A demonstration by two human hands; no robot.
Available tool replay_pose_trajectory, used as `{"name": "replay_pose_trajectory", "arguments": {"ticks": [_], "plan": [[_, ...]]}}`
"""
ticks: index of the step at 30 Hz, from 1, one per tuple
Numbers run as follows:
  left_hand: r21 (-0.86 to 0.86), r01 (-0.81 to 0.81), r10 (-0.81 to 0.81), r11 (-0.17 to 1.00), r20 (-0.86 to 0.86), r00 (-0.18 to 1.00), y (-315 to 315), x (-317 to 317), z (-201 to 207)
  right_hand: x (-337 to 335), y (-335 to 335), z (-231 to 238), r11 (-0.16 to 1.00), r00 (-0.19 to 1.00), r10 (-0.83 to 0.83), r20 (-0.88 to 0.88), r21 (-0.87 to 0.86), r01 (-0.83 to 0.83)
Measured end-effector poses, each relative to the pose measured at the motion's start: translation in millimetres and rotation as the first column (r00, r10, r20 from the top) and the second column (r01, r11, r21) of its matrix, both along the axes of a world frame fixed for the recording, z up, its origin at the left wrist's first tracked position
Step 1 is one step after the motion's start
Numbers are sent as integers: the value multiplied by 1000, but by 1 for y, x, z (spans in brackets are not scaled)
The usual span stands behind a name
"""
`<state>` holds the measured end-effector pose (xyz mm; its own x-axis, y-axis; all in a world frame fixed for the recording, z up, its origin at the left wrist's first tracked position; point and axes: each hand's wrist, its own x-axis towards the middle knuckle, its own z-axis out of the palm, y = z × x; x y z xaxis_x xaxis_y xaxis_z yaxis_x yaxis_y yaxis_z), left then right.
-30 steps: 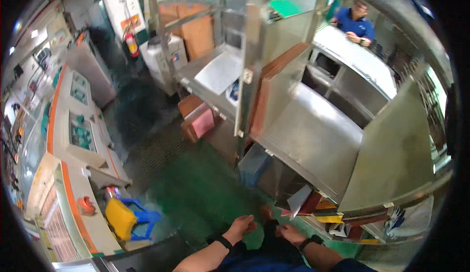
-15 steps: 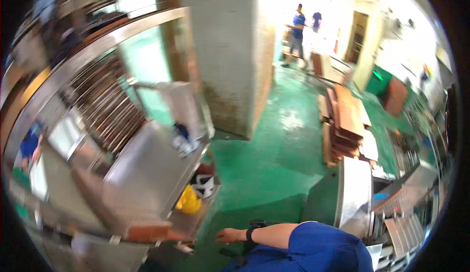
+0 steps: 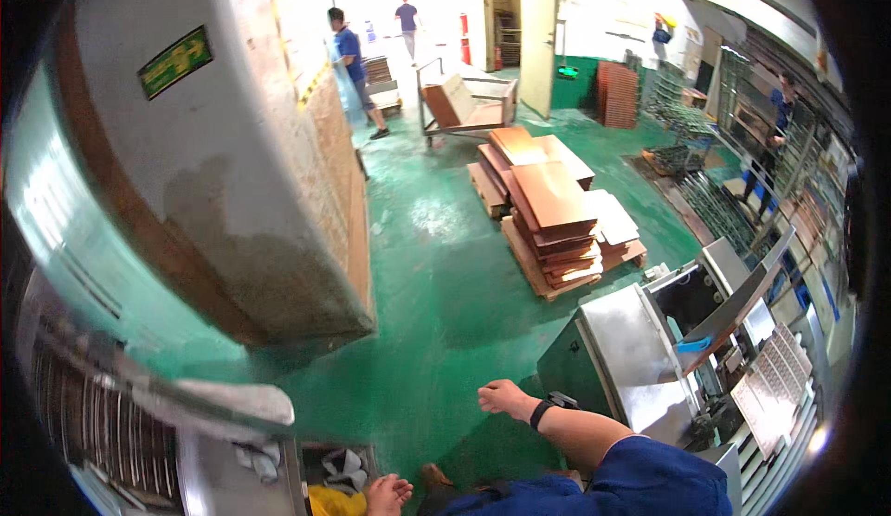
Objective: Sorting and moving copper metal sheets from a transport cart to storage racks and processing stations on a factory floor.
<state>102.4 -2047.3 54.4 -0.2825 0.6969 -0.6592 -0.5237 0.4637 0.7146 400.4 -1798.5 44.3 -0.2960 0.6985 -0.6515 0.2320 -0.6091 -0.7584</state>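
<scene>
My right hand [image 3: 504, 397] hangs over the green floor in front of me, its fingers loosely curled with nothing seen in them. A black band [image 3: 540, 413] circles that wrist, and a blue sleeve covers the upper arm. Low in the view, my left hand [image 3: 387, 496] has its fingers partly spread and appears to hold nothing. It is beside a yellow bag-like thing [image 3: 336, 501] and a grey-white crumpled item [image 3: 345, 469] on a low shelf. Nearest my right hand stands a metal-topped cabinet [image 3: 624, 349].
Copper-coloured sheets [image 3: 554, 196] lie stacked on wooden pallets ahead. A thick pillar [image 3: 213, 145] stands left, a metal rack [image 3: 97, 414] lower left. A machine with slatted rollers [image 3: 775, 451] is at right. A cart [image 3: 469, 108] and several people [image 3: 349, 52] are farther off.
My view has swung to the right, so the pillar and stacked sheets sit farther left. The rack has slid toward the lower left. My left hand now shows; my right arm is farther right.
</scene>
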Motion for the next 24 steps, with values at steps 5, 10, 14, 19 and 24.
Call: {"name": "replay_pose_trajectory", "arguments": {"ticks": [5,10,14,19,24], "plan": [[-178,108,-76,978,174,982,136,-52,-50,32,52,-30,984,988,-154,21,-86,156],[-145,239,-217,960,154,964,306,-64,-30,48,116,-20,920,938,-343,55,-180,347],[-146,382,-363,913,137,921,443,-56,-25,65,188,-18,806,821,-570,43,-167,568],[-197,428,-415,882,104,904,602,-38,-51,112,326,-67,693,717,-695,41,-224,685],[-279,342,-328,897,98,940,732,-52,-53,148,536,-47,708,681,-706,-193,-187,681]]}}
